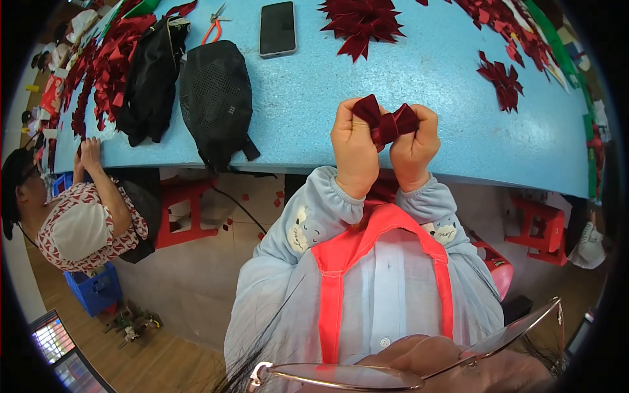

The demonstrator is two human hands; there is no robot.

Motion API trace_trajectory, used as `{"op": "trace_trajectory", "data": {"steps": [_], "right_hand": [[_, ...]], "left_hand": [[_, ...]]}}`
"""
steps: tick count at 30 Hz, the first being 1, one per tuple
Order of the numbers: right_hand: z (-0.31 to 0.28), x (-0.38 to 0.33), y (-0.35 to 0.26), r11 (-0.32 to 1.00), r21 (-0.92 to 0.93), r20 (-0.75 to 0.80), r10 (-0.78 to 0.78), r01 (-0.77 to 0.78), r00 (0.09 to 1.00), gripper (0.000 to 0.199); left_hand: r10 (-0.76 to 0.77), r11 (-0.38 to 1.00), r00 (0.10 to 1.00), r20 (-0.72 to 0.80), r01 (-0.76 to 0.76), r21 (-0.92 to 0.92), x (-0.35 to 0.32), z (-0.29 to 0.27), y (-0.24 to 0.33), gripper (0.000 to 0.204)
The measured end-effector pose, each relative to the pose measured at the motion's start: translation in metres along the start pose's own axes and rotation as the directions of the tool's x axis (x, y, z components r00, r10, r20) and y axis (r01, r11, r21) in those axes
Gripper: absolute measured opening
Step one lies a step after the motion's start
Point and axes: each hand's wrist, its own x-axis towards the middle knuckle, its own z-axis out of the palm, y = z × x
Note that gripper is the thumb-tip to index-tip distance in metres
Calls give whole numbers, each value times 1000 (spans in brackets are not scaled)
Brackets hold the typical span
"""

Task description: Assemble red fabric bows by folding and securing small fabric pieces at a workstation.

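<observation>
A dark red velvet bow (388,126) is held up over the near edge of the blue table (301,98). My left hand (354,147) pinches its left loop, with fingers curled in behind the fabric. On the other side, my right hand (415,147) is closed on the right loop. The bow's wrapped centre knot faces up between my two hands. Fingertips behind the bow are partly hidden. Farther up the table lies a pile of dark red bows (362,23), and a smaller bunch (501,81) rests to the right.
Left of my hands lie a black mesh bag (216,98), a black cloth bag (151,78), red-handled pliers (212,29) and a phone (278,29). Red bows heap at both far sides. A co-worker (92,216) sits at the left by a red stool (187,213).
</observation>
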Motion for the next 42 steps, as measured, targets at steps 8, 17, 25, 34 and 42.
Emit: {"op": "trace_trajectory", "data": {"steps": [8, 17, 25, 34, 42], "right_hand": [[-1, 10, 6, 992, 11, 37, -128, 128, 991, 21], [-10, 8, 14, 995, 62, 28, -74, 72, 997, 21], [-27, 1, 10, 883, 413, 160, 171, -223, 972, 11], [-32, 14, 8, 947, 297, 98, -157, 122, 983, 9], [-37, 2, 6, 999, 16, 3, -36, 36, 999, 10]], "left_hand": [[-69, 982, 996, -53, 78, 175, 8, -9, -3, 14], [-91, 964, 992, -85, 109, 242, 8, 5, -9, 15], [12, 976, 1000, -25, -6, 218, 1, 18, -7, 16], [109, 976, 993, 38, -114, 187, -3, 10, -14, 19], [69, 979, 993, 98, -86, 185, -10, 17, -14, 18]]}}
